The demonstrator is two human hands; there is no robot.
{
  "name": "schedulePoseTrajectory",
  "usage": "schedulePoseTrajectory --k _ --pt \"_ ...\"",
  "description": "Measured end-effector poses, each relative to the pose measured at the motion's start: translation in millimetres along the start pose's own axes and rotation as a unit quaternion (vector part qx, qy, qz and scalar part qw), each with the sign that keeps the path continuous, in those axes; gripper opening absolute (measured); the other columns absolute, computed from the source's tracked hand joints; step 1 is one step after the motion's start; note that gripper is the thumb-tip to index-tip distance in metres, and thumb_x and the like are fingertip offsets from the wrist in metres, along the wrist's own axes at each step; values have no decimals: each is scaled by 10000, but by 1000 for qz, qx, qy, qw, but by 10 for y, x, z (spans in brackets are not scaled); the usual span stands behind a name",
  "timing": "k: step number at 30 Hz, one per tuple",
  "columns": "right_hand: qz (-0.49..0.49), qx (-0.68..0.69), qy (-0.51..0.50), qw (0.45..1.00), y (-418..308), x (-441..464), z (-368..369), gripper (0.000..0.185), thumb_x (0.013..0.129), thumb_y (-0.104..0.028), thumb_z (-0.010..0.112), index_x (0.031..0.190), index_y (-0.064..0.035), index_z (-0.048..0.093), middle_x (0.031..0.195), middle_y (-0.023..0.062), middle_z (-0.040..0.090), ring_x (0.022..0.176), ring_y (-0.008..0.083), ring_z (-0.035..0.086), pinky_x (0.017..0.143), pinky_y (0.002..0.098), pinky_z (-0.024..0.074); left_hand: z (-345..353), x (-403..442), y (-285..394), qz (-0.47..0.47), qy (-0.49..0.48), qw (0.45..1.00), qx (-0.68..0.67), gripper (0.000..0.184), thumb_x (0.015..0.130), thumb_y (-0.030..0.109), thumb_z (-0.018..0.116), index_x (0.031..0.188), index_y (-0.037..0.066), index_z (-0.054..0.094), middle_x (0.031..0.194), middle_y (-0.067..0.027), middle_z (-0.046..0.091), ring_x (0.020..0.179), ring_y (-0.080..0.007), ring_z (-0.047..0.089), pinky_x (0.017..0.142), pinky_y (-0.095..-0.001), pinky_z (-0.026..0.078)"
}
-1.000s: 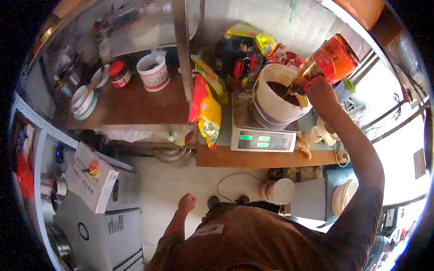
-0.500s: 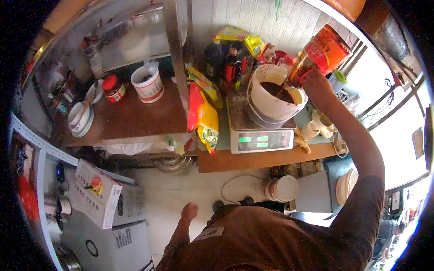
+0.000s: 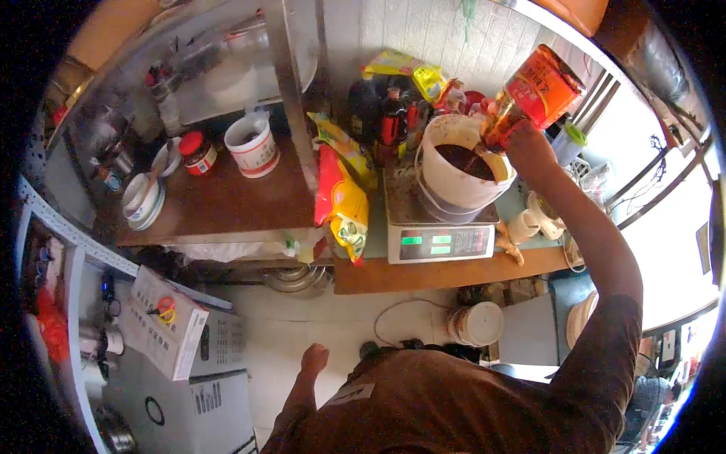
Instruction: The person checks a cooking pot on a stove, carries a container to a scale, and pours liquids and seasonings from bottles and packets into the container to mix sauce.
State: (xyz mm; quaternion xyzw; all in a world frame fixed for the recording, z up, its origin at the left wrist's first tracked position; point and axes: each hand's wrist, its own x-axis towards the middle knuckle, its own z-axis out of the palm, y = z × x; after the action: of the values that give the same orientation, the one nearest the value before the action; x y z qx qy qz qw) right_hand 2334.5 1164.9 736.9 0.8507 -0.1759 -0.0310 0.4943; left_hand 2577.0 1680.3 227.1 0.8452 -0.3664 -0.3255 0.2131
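Observation:
My right hand (image 3: 527, 148) is wrapped round the neck end of a large clear jar (image 3: 541, 87) with a red and orange label. The jar is tilted mouth-down at the right rim of a white bucket (image 3: 457, 193). Dark reddish-brown sauce (image 3: 463, 160) lies in the bucket, and a thin stream seems to run down from the jar's mouth. Beneath the bucket is a digital scale (image 3: 439, 244) with green lit displays. My left hand (image 3: 314, 359) hangs low over the floor with its fingers curled closed, away from any object.
Yellow and red food bags (image 3: 344, 204) lean left of the scale, with dark bottles (image 3: 392, 125) behind it. A ginger root (image 3: 510, 246) and cream-coloured containers (image 3: 525, 225) stand to its right. On the left shelf are a red-lidded jar (image 3: 198, 153), a white tub (image 3: 253, 151) and bowls (image 3: 144, 200).
The whole view has shifted slightly with my head. The jar stays tilted over the bucket in my right hand, and my left hand still hangs low.

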Motion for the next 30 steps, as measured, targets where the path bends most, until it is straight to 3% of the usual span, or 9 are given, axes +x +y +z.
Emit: schedulePoseTrajectory --k 3,7,11,14,16,17,20,25,30 --pt "0 10 159 987 38 -79 153 119 670 -129 565 749 -70 632 804 94 614 849 228 573 858 348 421 103 -14 29 -41 9 999 -26 321 781 291 514 918 24 627 967 -190 624 938 -351 579 816 -426 457" --pt "48 59 71 995 63 -108 211 114 647 -116 572 731 -59 625 795 101 610 835 232 570 809 348 440 338 100 -98 3 -27 998 50 328 781 302 526 937 32 631 984 -180 631 938 -350 587 813 -412 462" --pt "-35 11 52 998 124 -143 342 96 641 -122 576 703 -73 631 784 89 613 827 225 566 786 326 434 337 -3 122 38 -34 996 76 315 788 301 516 901 27 625 966 -179 634 894 -357 595 792 -420 467" --pt "-2 38 68 997 112 -130 446 100 637 -139 580 697 -82 636 780 78 615 826 218 565 810 319 421 228 -101 513 -81 -100 992 18 293 801 287 497 816 17 609 891 -179 635 835 -362 598 767 -433 469" --pt "-8 43 105 993 138 -143 396 118 638 -148 577 711 -81 641 788 68 618 846 210 563 838 327 414 539 -60 171 144 -29 968 201 289 814 278 484 754 14 586 826 -188 615 799 -367 590 746 -439 469" --pt "-6 46 107 993 158 -146 339 118 638 -148 577 711 -81 641 788 68 618 846 210 563 838 327 414 618 -85 97 142 -28 968 204 289 814 278 484 754 14 586 826 -188 615 799 -367 590 746 -439 469" --pt "-11 86 203 975 184 -187 333 132 638 -153 577 726 -85 648 792 54 623 870 203 560 854 326 408 784 -129 -11 82 2 966 -246 290 823 267 479 727 11 575 778 -197 587 762 -380 579 732 -445 471" --pt "-59 22 52 997 219 -209 453 127 668 -156 578 751 -101 657 807 38 632 899 193 559 864 310 399 623 -219 378 79 -17 984 156 304 816 277 484 724 -4 556 750 -199 571 765 -378 565 736 -449 466" --pt "-40 57 91 993 246 -229 577 121 681 -163 575 747 -111 662 809 37 640 904 192 559 859 309 396 684 -236 392 83 -18 995 58 281 833 244 457 736 3 566 768 -198 576 781 -375 565 740 -463 462"
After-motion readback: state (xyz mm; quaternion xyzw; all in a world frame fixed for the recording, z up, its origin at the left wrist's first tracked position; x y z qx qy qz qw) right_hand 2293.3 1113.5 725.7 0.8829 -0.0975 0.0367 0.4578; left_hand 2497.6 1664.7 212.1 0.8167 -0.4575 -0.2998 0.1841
